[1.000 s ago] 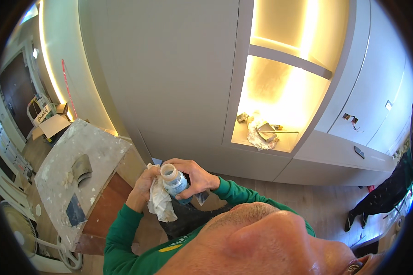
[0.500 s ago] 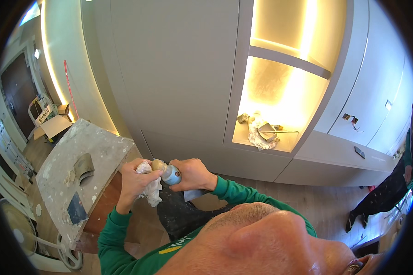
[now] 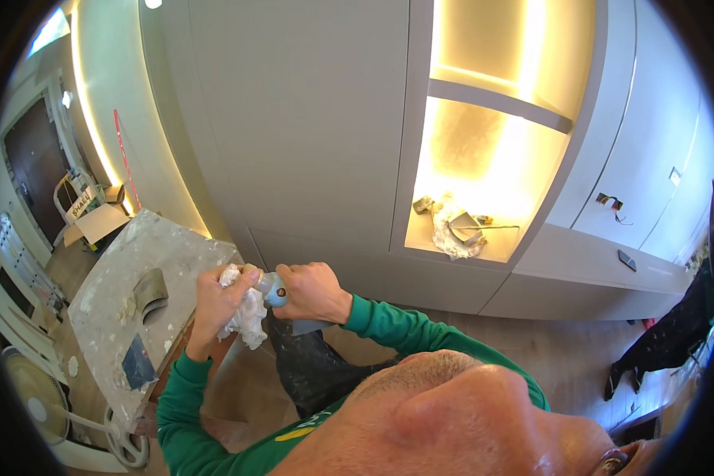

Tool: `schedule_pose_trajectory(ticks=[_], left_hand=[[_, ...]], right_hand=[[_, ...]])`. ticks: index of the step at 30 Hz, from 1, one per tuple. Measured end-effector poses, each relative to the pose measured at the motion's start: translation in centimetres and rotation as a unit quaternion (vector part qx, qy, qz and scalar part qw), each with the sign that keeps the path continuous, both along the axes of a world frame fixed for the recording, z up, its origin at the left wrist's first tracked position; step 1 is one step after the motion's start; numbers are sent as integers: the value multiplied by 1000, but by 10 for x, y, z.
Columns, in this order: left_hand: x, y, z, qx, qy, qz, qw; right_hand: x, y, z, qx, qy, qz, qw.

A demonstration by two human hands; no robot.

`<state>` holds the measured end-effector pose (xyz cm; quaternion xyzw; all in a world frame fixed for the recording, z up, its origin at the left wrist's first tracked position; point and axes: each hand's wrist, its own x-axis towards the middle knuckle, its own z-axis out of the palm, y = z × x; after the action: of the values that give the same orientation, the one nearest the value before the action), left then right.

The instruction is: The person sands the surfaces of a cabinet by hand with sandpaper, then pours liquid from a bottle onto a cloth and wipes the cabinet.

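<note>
My left hand is closed on a crumpled white rag, its thumb pressed near a rounded, pale end piece. My right hand wraps round the light-blue handle of what looks like a putty knife, with a hole in the handle. A flat grey blade shows below the right fingers, partly hidden. The hands meet in front of the grey cabinet front, just right of a plaster-spattered table. On that table lie a curved grey piece and a flat blue plate.
A lit niche at right holds a white crumpled bundle and metal tools. Loose wires stick out of the panel further right. A co-worker in dark trousers stands far right. At left are a cardboard box and a fan.
Both hands have moved left together with the putty knife and the rag. The rag now sits nearer the table edge. My grip looks much the same.
</note>
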<state>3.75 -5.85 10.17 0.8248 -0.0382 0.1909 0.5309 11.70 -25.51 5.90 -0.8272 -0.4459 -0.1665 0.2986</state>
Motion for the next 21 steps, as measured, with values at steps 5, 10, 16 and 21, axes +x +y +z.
schedule_pose_trajectory(ticks=[5, 10, 16, 21], left_hand=[[-10, 10, 15, 184, -169, -119, 961], [-10, 13, 36, 181, -158, -157, 958], [1, 28, 40, 186, -145, -79, 969], [-2, 49, 38, 182, -151, -97, 967]], right_hand=[[20, -4, 3, 64, 100, 185, 976], [30, 7, 10, 106, 194, 283, 933], [32, 24, 26, 91, 117, 197, 969], [38, 36, 33, 60, 150, 261, 952]])
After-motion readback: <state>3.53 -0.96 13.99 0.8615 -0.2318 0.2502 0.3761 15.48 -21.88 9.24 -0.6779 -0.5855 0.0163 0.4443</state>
